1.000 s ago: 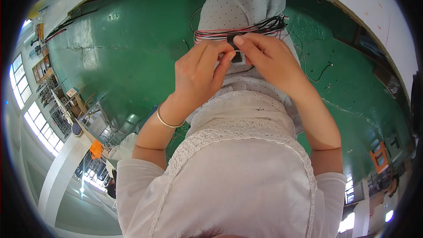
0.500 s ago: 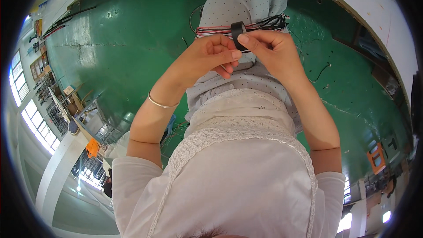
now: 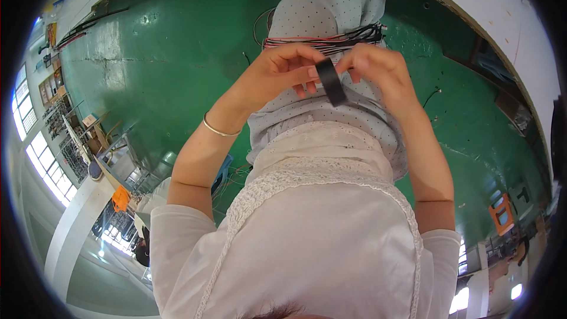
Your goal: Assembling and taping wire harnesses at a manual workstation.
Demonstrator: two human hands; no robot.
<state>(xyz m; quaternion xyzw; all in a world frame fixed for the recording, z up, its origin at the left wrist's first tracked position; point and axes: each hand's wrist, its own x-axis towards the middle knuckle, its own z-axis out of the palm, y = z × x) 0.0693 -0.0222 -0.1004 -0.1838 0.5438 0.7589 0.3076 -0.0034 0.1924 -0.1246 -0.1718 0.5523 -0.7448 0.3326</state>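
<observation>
A roll of black tape [image 3: 333, 84] is tilted between my two hands, above my lap. My left hand [image 3: 282, 71] pinches the upper left edge of the roll between thumb and forefinger, its other fingers curled beneath. On the other side, my right hand [image 3: 383, 74] has its fingers bent and closed by the roll's upper right edge. Whether a tape end lies in those fingers is too small to tell. Just beyond the hands, a bundle of red, white and black wires [image 3: 331, 41] lies across my legs in dotted trousers [image 3: 331, 6].
Green floor [image 3: 177, 65] surrounds my legs, with loose wire pieces [image 3: 433, 95] on it. A pale tabletop [image 3: 490, 6] edges the upper right. An orange stool [image 3: 502, 214] stands at the right; a blue object [image 3: 222, 174] shows beside my left arm.
The tape roll has turned and tilted, its lower end swinging down and right. My right thumb has left the roll's face, and the right hand has drawn slightly right.
</observation>
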